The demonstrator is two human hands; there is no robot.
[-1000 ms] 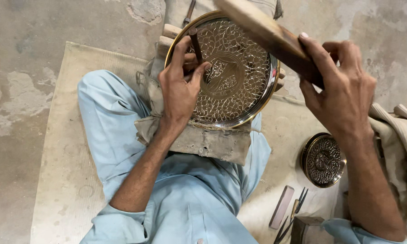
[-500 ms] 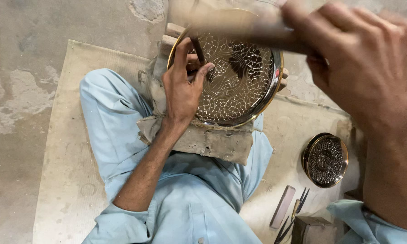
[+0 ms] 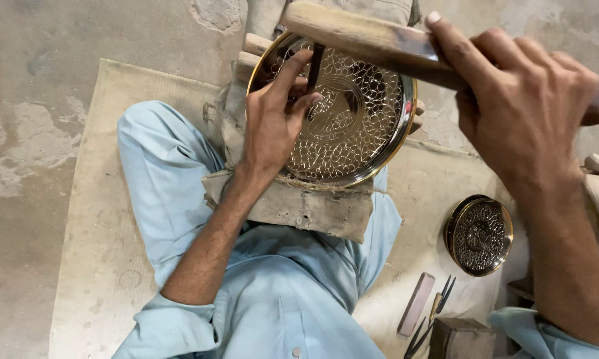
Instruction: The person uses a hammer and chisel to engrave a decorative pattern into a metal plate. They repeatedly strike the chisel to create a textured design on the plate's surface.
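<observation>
L hand (image 3: 273,126) grip closed on dark chisel (image 3: 314,63), tip on engraved brass plate (image 3: 352,126), which sits on padded block (image 3: 299,206) in lap. R hand (image 3: 519,100) grip tight round wooden mallet (image 3: 366,36), above plate's top rim. Smaller engraved dish (image 3: 479,234) w/ 1 flat stone (image 3: 416,304) near, on mat.

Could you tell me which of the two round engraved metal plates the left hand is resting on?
The left hand rests on the large brass-rimmed plate; the smaller round plate lies untouched aside.
</observation>
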